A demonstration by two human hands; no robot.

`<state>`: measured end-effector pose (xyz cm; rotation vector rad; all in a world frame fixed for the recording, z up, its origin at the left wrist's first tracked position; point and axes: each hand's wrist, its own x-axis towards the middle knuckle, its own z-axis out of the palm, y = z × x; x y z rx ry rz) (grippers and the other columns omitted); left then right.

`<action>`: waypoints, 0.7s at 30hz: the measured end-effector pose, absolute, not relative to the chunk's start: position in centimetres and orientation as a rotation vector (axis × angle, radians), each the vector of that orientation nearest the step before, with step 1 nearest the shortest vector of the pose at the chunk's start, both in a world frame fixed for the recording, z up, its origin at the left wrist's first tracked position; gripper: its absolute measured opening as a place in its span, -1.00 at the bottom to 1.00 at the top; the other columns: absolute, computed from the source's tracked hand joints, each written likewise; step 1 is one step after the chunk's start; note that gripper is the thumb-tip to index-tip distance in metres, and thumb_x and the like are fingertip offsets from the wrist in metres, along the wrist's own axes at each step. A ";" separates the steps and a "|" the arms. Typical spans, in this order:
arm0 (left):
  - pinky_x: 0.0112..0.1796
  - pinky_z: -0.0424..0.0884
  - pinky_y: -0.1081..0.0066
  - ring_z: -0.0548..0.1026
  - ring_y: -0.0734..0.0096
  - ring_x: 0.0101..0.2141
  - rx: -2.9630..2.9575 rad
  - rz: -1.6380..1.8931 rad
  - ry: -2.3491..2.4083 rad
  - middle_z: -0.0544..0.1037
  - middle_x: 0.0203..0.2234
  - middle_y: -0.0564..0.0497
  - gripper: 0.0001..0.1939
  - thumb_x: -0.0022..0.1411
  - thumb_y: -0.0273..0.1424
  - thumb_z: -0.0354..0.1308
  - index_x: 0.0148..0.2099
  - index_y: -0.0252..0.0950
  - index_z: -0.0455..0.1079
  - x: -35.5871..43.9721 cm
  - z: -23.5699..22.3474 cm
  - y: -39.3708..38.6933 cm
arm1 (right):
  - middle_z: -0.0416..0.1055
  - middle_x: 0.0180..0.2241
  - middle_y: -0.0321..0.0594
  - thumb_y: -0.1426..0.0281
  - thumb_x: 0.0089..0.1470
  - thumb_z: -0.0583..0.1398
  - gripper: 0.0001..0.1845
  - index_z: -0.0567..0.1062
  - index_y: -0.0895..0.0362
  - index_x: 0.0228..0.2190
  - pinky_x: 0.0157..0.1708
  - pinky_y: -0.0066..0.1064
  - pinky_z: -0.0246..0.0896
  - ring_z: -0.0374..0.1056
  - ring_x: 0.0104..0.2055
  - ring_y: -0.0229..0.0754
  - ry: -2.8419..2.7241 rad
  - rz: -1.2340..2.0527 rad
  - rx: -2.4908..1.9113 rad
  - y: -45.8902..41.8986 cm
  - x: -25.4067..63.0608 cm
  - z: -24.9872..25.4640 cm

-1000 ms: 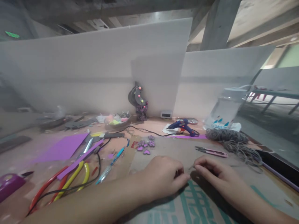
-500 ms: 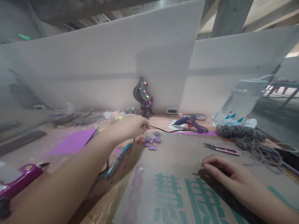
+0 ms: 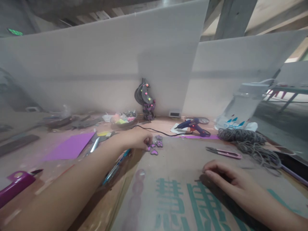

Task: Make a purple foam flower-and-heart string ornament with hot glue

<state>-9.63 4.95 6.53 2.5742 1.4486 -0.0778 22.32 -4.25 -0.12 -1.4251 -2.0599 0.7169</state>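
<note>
My left hand [image 3: 139,138] reaches across to a small cluster of purple pieces with dark edges, its fingertips bent down and together at the cluster's left side. A purple heart [image 3: 154,152] and a purple flower [image 3: 159,143] lie beside the fingers on the cardboard. Whatever the fingertips pinch is hidden. My right hand [image 3: 225,175] rests over the printed cardboard [image 3: 173,166], fingers curled and thumb against the forefinger. A thin brown sliver [image 3: 197,180] shows near its fingertips; whether the hand holds it I cannot tell.
A blue glue gun [image 3: 192,125] lies behind the cardboard. Pink-handled snips [image 3: 223,152], grey cord [image 3: 243,136] and a clear jug [image 3: 243,106] are on the right. A bead-trimmed dark crescent ornament [image 3: 145,96] stands at the wall. Purple sheet [image 3: 69,147] and pen [image 3: 116,166] lie left.
My left hand has come down and back from near the ornament to the purple pieces, uncovering a bowl of bits behind it. The right hand keeps its pose; the view has shifted slightly.
</note>
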 end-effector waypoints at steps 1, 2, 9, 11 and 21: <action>-0.40 0.23 0.48 0.49 0.34 -0.31 2.570 -0.075 1.454 0.58 -0.30 0.05 -0.83 0.06 -0.34 0.25 -0.24 -0.21 0.50 -9.6 6.5 5.0 | 0.54 -0.43 -0.19 0.00 0.17 0.09 -0.57 0.52 0.05 -0.39 -0.37 -0.33 0.36 0.46 -0.37 -0.07 -2.070 0.709 -1.427 -4.3 22.3 -0.1; -0.40 0.24 0.47 0.48 0.34 -0.32 2.559 -0.066 1.458 0.58 -0.30 0.05 -0.82 0.06 -0.32 0.25 -0.23 -0.20 0.50 -9.6 6.5 5.0 | 0.53 -0.43 -0.19 0.00 0.17 0.08 -0.58 0.52 0.05 -0.39 -0.37 -0.33 0.36 0.46 -0.37 -0.08 -2.078 0.697 -1.428 -4.4 22.3 0.0; -0.45 0.19 0.45 0.47 0.31 -0.35 2.556 -0.152 1.427 0.58 -0.33 0.08 -0.80 0.00 -0.30 0.23 -0.25 -0.14 0.49 -9.3 6.4 4.4 | 0.55 -0.40 -0.18 0.10 0.22 0.04 -0.62 0.51 0.07 -0.36 -0.36 -0.33 0.31 0.45 -0.34 -0.09 -2.118 0.669 -1.420 -4.7 22.1 0.4; -0.47 0.16 0.44 0.46 0.30 -0.38 2.589 -0.210 1.481 0.58 -0.36 0.07 -0.81 -0.01 -0.33 0.18 -0.27 -0.14 0.49 -8.8 6.6 3.9 | 0.55 -0.40 -0.19 0.13 0.22 0.05 -0.64 0.52 0.08 -0.35 -0.37 -0.33 0.29 0.43 -0.36 -0.11 -2.125 0.649 -1.405 -4.8 22.1 0.5; -0.46 0.17 0.44 0.47 0.28 -0.36 2.547 -0.231 1.490 0.59 -0.36 0.06 -0.71 0.00 -0.27 0.16 -0.17 -0.10 0.53 -8.4 6.1 4.3 | 0.54 -0.42 -0.20 0.22 0.23 0.08 -0.72 0.50 0.11 -0.34 -0.40 -0.40 0.23 0.40 -0.40 -0.19 -2.141 0.671 -1.321 -4.9 22.0 0.5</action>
